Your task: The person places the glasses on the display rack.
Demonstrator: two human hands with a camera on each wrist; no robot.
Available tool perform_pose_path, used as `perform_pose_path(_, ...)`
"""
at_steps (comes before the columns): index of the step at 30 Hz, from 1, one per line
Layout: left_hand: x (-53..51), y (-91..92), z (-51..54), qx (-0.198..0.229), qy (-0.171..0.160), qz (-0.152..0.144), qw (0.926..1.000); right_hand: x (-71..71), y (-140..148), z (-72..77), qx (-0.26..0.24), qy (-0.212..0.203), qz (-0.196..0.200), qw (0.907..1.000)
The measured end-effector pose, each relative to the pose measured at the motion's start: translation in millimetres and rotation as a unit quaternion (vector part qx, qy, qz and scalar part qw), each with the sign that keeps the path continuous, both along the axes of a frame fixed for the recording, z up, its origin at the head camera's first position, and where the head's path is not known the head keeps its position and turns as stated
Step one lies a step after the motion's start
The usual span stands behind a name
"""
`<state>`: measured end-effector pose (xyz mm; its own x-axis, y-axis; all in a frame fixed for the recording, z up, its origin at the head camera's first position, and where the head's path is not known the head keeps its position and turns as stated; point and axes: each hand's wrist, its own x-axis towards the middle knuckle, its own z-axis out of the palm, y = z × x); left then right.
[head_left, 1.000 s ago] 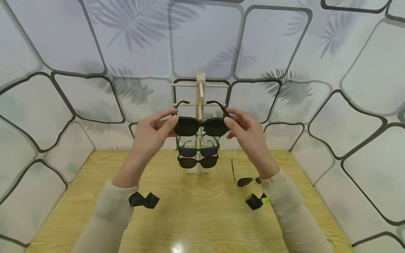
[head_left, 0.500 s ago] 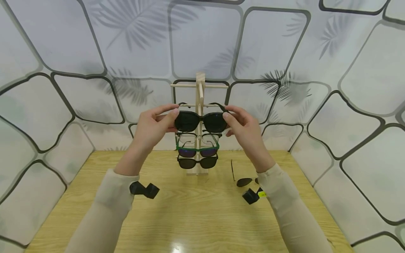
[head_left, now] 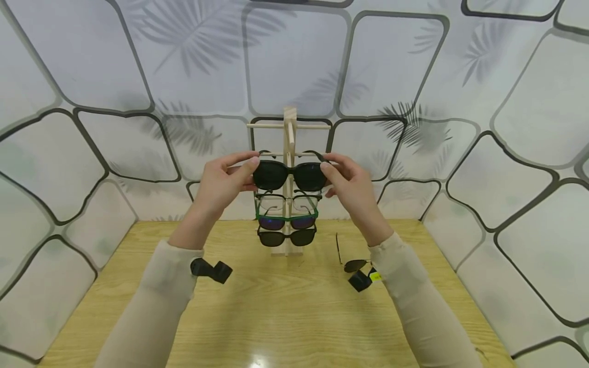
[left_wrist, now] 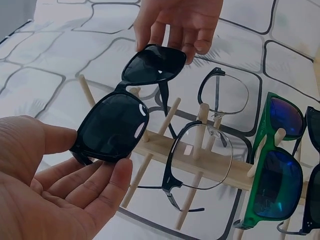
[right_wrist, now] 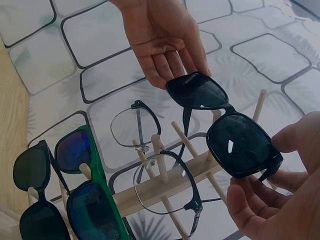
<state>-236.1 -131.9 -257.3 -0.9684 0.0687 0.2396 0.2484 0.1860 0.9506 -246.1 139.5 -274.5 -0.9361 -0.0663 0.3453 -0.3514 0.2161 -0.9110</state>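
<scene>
Fingers (head_left: 247,168) of left hand (head_left: 220,183) and right hand (head_left: 354,188) pinch black sunglasses (head_left: 270,175) above clear glasses (left_wrist: 172,183) on a wooden rack (head_left: 290,115).

Aviators (head_left: 355,265) on wood-grain tbl (head_left: 276,317), wht backdrop (head_left: 296,61) w/ blk outlines (head_left: 368,119), gray leaf prints (head_left: 193,38)

The person's left forearm (head_left: 142,306) and right forearm (head_left: 425,306), both in long pale sleeves, reach forward and slant inward above the desk (head_left: 285,317). Past the cuffs the left wrist (head_left: 188,231) and right wrist (head_left: 378,231) are bare. The left hand (head_left: 222,184) and right hand (head_left: 353,186) are raised about level, well apart, appearing above the desk's far edge in the head view. Their palms face inward. Each hand grips in a pinch, the left thumb (head_left: 246,171) and right thumb (head_left: 333,175) set opposite the bent fingers (left_wrist: 120,180).
</scene>
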Motion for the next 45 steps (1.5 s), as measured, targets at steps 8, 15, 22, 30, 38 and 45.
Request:
perform_pose_path(8, -2.9, 0.2, -1.1, -0.003, -0.003, -0.001, 1.0, -2.3, -2, -1.0, 0.0, -0.006, 0.0, 1.0)
perform_pose_path(15, -5.4, -0.3, -2.0, -0.006, -0.006, -0.001, 1.0, -5.8, -1, -2.4, 0.002, -0.008, 0.002, 1.0)
perform_pose_path(22, -8.0, -0.7, -2.1, -0.006, -0.008, 0.0, 0.9999, -9.1, -2, -2.7, 0.002, -0.016, 0.0, 0.9999)
perform_pose_path(30, -10.8, -0.2, -3.0, -0.002, -0.005, -0.001, 1.0, -9.4, -2, -1.4, 0.003, -0.016, -0.001, 0.9999)
perform_pose_path(38, -10.4, -0.5, -4.3, -0.003, -0.004, 0.001, 1.0, -10.4, -2, -2.5, 0.006, -0.02, 0.0, 0.9998)
perform_pose_path(45, -11.4, -0.9, -3.6, -0.013, -0.002, -0.004, 0.9999, -10.3, -2, -1.9, 0.004, -0.015, -0.001, 0.9999)
